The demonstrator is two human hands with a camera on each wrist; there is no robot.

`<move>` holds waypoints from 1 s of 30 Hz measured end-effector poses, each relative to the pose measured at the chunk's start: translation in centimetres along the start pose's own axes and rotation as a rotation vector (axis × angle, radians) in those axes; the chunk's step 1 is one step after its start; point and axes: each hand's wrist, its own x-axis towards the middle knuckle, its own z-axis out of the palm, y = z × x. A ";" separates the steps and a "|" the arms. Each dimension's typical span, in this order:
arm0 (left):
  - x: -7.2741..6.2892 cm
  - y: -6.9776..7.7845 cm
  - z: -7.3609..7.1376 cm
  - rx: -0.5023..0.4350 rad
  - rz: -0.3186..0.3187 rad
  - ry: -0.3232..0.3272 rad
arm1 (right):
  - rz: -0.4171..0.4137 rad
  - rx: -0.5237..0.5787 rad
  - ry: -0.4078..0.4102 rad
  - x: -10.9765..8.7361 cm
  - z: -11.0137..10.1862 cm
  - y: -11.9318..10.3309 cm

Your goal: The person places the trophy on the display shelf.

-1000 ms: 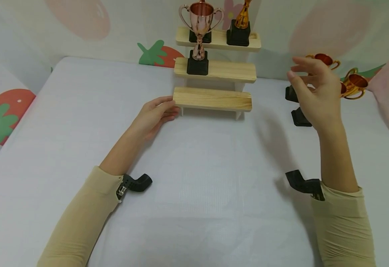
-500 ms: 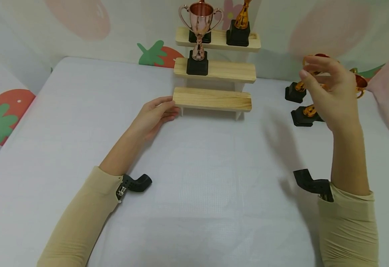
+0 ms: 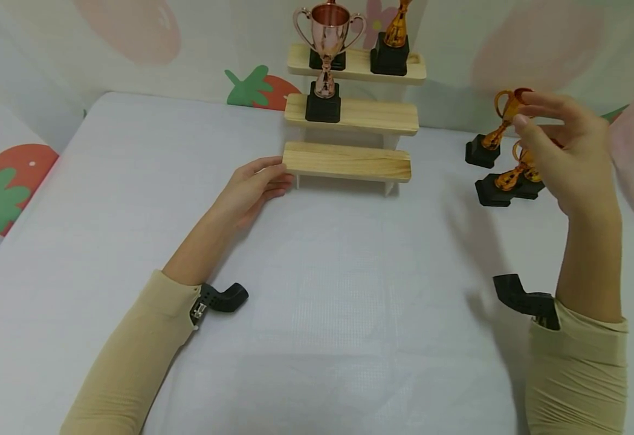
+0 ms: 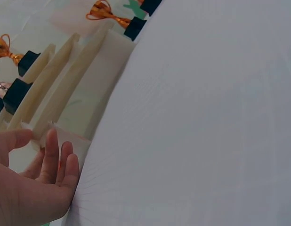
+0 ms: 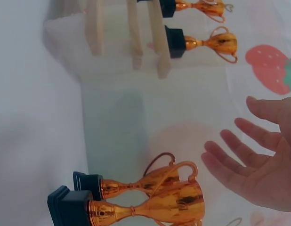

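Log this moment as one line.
left hand: holds shelf | right hand: empty, near gold trophies | pink trophy: middle tier

Trophies (image 5: pixel 176 202) look glossy and metallic, the shelf (image 3: pixel 347 162) smooth wood.

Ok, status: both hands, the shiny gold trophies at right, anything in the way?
Left hand holds left end of pale three-tier wooden shelf. Right hand empty, beside shiny gold black-based trophies on white table. No obstacle seen between.
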 end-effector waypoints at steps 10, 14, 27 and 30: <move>0.0 0.0 0.0 -0.004 -0.001 -0.001 | 0.098 -0.094 0.054 0.5 -1.4 0.9; 0.0 0.0 0.0 -0.005 -0.004 0.001 | 0.149 -0.107 0.072 0.5 -2.2 1.2; 0.0 0.0 0.0 -0.011 0.007 -0.002 | 0.231 -0.086 0.124 0.9 -3.7 1.9; -0.1 0.0 0.0 -0.013 0.007 -0.002 | 0.227 -0.125 0.106 0.9 -3.9 2.0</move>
